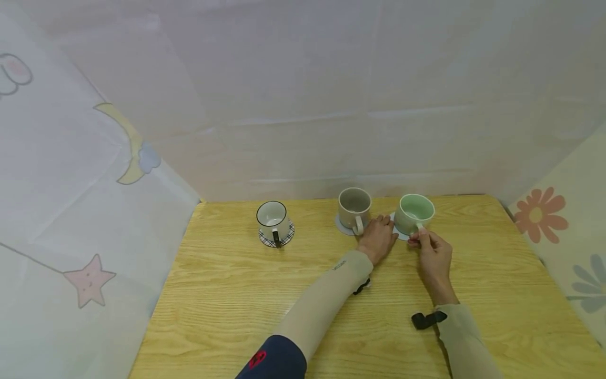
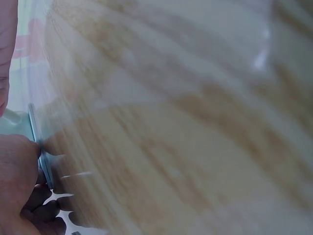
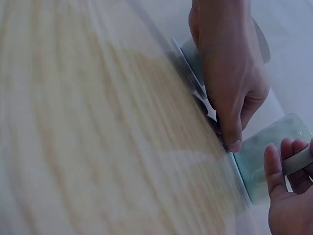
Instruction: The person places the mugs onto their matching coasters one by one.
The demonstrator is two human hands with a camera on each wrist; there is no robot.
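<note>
A light green mug [image 1: 405, 223] stands upright on a round grey coaster [image 1: 401, 236] at the back right of the table. My right hand [image 1: 434, 259] grips its handle, seen also in the right wrist view with fingers around the handle [image 3: 298, 162]. Between this mug and a beige mug [image 1: 350, 218], my left hand [image 1: 377, 238] rests low on the table. Its thumb touches the edge of the green mug's coaster [image 3: 239, 177], while its other fingers spread toward the beige mug. That mug sits on its own grey coaster [image 1: 342, 227], handle toward me.
Further left, a white mug [image 1: 282, 230] with a black rim and black handle stands on a checked coaster [image 1: 290, 235]. The wooden table [image 1: 222, 295] ends at a pale cloth [image 1: 293, 105] behind the mugs. Patterned cloths hang at both sides.
</note>
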